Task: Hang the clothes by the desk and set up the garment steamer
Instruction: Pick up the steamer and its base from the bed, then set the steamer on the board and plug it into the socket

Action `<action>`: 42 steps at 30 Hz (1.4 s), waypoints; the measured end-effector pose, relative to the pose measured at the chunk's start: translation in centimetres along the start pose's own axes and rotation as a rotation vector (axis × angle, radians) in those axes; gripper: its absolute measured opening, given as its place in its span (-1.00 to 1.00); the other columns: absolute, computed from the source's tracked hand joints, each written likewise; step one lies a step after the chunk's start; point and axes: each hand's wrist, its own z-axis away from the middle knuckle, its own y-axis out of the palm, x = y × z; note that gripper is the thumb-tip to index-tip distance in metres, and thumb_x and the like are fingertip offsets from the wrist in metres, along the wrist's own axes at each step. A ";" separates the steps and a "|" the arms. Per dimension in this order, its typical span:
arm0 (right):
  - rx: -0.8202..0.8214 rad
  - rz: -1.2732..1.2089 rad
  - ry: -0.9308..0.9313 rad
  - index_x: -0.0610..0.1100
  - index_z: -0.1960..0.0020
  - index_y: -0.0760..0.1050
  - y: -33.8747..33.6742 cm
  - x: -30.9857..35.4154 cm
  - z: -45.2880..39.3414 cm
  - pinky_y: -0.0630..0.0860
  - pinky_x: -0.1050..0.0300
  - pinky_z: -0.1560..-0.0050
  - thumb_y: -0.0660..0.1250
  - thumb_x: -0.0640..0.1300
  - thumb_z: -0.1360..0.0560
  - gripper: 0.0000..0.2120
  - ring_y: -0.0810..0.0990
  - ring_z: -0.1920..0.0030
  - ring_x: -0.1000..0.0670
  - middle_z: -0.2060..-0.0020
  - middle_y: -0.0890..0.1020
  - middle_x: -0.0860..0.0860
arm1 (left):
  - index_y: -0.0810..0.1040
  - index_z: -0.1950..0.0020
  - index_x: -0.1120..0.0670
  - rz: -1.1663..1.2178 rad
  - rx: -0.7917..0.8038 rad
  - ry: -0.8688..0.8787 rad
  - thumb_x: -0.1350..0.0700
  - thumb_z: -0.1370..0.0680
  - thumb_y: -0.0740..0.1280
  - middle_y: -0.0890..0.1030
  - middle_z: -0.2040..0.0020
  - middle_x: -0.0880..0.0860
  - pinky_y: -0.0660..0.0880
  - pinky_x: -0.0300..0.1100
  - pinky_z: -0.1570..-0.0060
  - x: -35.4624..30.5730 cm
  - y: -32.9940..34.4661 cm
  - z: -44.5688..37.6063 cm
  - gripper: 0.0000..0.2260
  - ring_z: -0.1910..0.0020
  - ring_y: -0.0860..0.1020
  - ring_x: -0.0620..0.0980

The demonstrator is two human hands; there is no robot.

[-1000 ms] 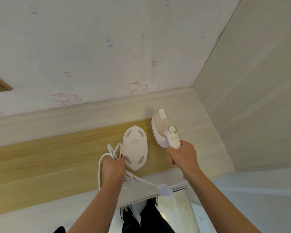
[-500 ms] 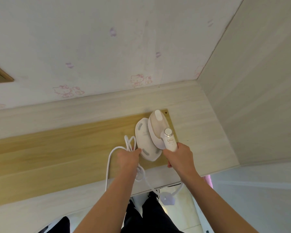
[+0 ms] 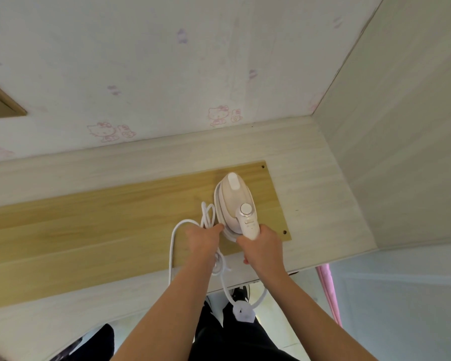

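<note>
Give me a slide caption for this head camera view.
Right hand sets white handheld garment steamer on its base on the wooden desk; left hand holds white cord.

Left of desk (image 3: 89, 230): unobstructed surface.
Right: passage closed by side panel (image 3: 401, 152).
Rear: bounded by wall (image 3: 167, 61).
Centre: occupied by steamer (image 3: 236, 204); looped cord (image 3: 190, 230) alongside.

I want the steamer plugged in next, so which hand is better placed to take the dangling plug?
Probably the left. The left hand holds only the white cord leading to the plug hanging below the desk edge, whereas the right hand grips the steamer handle.
</note>
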 end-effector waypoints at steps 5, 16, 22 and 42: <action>0.037 -0.008 0.006 -0.17 0.08 0.49 0.3 0.3 -0.2 0.59 0.12 0.46 0.40 -0.16 -0.33 -0.80 0.56 0.38 -0.02 0.28 0.57 -0.07 | 0.55 0.05 0.24 -0.012 -0.007 0.015 0.13 -0.45 0.45 0.47 0.37 0.07 0.28 -0.23 0.49 -0.2 -0.2 0.2 -0.79 0.45 0.42 -0.02; 0.085 0.053 -0.050 -0.14 0.08 0.48 3.0 1.9 0.0 0.58 0.09 0.36 0.42 -0.10 -0.33 -0.77 0.60 0.27 -0.07 0.25 0.58 -0.05 | 0.58 0.09 0.21 0.049 -0.073 -0.002 0.12 -0.41 0.48 0.58 0.30 0.11 0.41 -0.19 0.39 -0.1 -3.0 -0.9 -0.80 0.36 0.54 0.04; 0.063 0.052 -0.040 -0.14 0.09 0.48 3.1 2.0 0.1 0.59 0.04 0.31 0.42 -0.03 -0.27 -0.71 0.61 0.25 -0.09 0.27 0.58 -0.03 | 0.57 0.10 0.20 0.070 -0.057 -0.014 0.11 -0.41 0.48 0.58 0.29 0.11 0.42 -0.18 0.34 0.0 -3.4 -1.4 -0.80 0.33 0.54 0.05; 0.058 0.033 0.002 -0.14 0.08 0.44 3.4 2.2 1.1 0.61 0.09 0.42 0.36 -0.13 -0.34 -0.81 0.64 0.29 -0.08 0.21 0.60 -0.11 | 0.58 0.09 0.16 0.151 -0.017 0.079 0.07 -0.48 0.43 0.52 0.35 0.09 0.42 -0.17 0.42 0.0 -5.9 -1.5 -0.84 0.41 0.48 0.04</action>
